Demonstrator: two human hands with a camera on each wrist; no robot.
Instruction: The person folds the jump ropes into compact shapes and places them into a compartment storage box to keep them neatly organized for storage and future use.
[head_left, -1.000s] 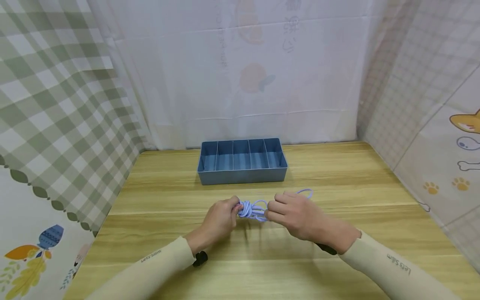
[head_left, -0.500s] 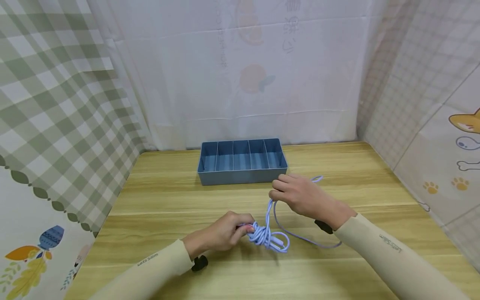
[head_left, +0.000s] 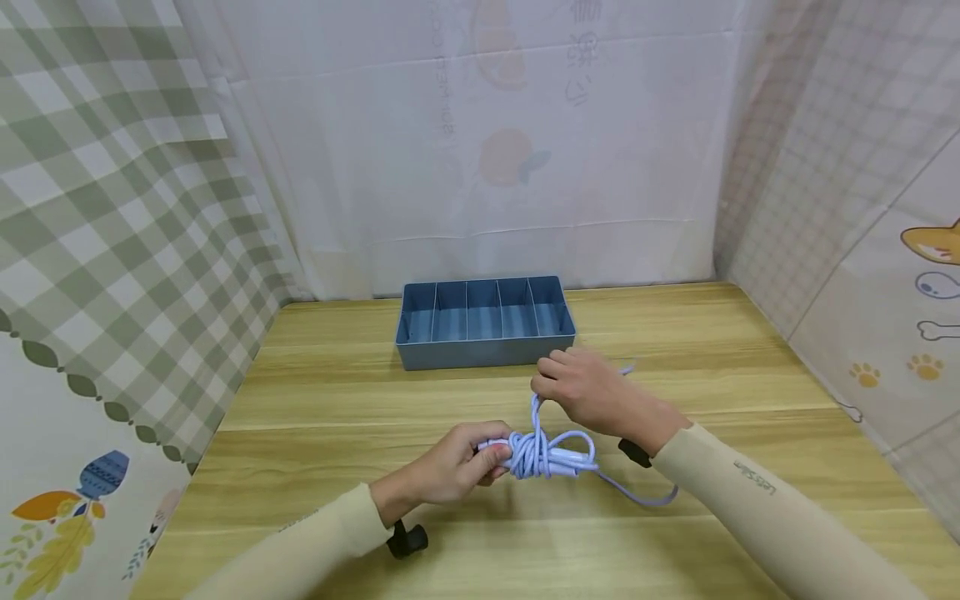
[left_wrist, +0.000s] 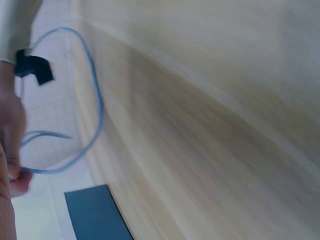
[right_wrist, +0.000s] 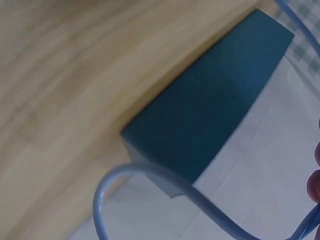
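In the head view, my left hand grips one end of a lavender jump rope, its cord wound several times round the pale handles. Above the bundle and to its right, my right hand pinches the cord, pulled upward from the wraps. A loose length hangs below the right wrist, and a short tail sticks out behind that hand. The left wrist view catches the right hand with a loop of cord beside it. Only fingertips and a curved cord show in the right wrist view.
A blue-grey tray with several compartments stands at the back of the wooden table, just beyond the right hand. A white curtain hangs behind it. Patterned cloths border both sides.
The right hand lifts from beside the bundle, drawing cord up and away, then shifts slightly left. The left hand moves right and lower with the bundle, which turns level and shows its handles.
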